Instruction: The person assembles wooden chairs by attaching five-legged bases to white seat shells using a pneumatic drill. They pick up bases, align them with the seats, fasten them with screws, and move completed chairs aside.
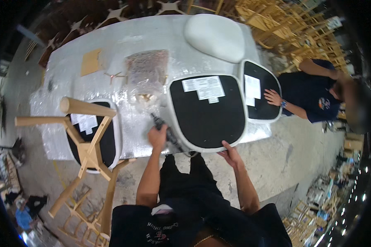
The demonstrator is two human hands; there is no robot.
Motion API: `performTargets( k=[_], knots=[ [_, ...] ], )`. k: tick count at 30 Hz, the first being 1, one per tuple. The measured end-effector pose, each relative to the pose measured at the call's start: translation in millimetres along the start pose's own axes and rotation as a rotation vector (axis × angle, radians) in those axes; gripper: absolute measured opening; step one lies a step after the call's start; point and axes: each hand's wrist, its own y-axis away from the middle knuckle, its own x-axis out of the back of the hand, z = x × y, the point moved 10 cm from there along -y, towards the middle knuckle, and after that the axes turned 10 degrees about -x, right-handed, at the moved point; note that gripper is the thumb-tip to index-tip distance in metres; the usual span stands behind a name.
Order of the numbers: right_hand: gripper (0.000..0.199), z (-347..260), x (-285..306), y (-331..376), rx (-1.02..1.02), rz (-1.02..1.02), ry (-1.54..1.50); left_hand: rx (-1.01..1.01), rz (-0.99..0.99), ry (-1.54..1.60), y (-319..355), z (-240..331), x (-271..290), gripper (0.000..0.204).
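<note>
My left hand [157, 136] is closed around a dark, slim power screwdriver [174, 142] at the front edge of the table. Just right of it lies a chair seat [208, 119], black underside up, with a white rim and white paper labels. My right hand [230, 155] grips the near rim of this seat, thumb on top and the other fingers mostly hidden below. A second upturned seat [261, 107] touches it on the right, with a co-worker's hand [272, 97] lying flat on it.
At left, a wooden leg frame [88, 154] stands over another upturned seat [113, 142]. A clear bag of small parts [147, 68], cardboard [91, 61] and a white seat [214, 37] lie on the plastic-covered table [130, 35]. The co-worker [311, 90] stands right; wooden frames [276, 26] are stacked behind.
</note>
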Motion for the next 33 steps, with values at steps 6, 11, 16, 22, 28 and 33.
performTargets(
  k=[6,11,16,22,28,33],
  knots=[
    [0.063,109,-12,-3,-0.173,-0.077,-0.144,0.043,-0.061,-0.534,-24,-38,111,0.068],
    [0.06,97,8,-16,0.083,0.15,-0.175,-0.133,0.039,-0.533,-64,-20,156,0.05],
    [0.062,89,14,26,0.125,0.152,-0.117,-0.013,-0.161,0.281,-59,-21,98,0.024],
    [0.057,243,68,116,0.135,0.292,-0.291,0.054,-0.875,0.414,90,44,-49,0.027],
    [0.053,646,95,235,-0.485,0.724,0.376,0.321,-1.599,0.025,342,-18,-92,0.033],
    [0.031,858,-14,303,-0.538,0.898,-0.74,0.351,-1.654,-0.225,443,-103,-54,0.039]
  ],
)
